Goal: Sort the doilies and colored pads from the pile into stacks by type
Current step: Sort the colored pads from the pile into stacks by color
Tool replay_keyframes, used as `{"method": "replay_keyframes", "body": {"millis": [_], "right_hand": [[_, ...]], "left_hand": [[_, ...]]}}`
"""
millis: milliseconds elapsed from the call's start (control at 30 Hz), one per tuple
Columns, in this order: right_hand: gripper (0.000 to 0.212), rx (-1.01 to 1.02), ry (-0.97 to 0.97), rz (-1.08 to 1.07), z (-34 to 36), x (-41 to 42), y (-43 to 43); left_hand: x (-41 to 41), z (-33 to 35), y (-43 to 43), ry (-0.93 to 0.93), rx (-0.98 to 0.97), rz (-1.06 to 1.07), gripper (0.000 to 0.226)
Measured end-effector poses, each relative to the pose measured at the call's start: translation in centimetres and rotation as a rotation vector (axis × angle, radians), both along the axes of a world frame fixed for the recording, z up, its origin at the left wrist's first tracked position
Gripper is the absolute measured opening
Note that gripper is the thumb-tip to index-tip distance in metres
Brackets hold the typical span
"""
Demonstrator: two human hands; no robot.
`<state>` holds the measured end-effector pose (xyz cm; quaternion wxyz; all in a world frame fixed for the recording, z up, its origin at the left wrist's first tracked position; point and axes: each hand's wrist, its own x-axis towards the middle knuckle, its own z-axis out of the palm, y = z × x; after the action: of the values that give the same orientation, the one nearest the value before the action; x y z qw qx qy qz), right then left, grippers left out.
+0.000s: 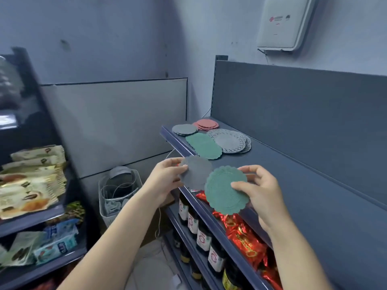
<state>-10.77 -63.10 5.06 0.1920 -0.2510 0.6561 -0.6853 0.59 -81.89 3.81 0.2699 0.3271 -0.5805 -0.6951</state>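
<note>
Fingers [240, 185] of my right hand [261, 193] pinch a round green scalloped pad [225, 190] mid-frame, while its green stack [204, 145] lies up-left on the dark shelf [293, 174], nearer my left hand [165, 176] gripping a grey scalloped pad [195, 171].

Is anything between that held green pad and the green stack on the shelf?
Nothing visible does. Only bare shelf lies between the green pad and the green stack; the grey pad in the left hand is off to the side.
</note>
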Motion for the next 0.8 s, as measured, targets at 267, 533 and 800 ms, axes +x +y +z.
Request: {"method": "replay_keyframes", "body": {"millis": [267, 533, 800], "right_hand": [[0.030, -0.012, -0.036, -0.111, 0.4, -7.1, -15.1], [0.026, 0.129, 0.124, -0.266, 0.3, -11.5, -24.0], [0.037, 0.265, 0.104, -0.656, -0.9, -12.2, -27.2]], "left_hand": [[-8.0, 1.1, -15.4, -0.012, -0.081, 0.051, 0.048], [-17.5, -1.9, -29.2, -0.381, -0.983, -0.114, 0.033], [-23.1, 0.9, -29.2, -0.136, -1.268, -0.674, 0.037]]}}
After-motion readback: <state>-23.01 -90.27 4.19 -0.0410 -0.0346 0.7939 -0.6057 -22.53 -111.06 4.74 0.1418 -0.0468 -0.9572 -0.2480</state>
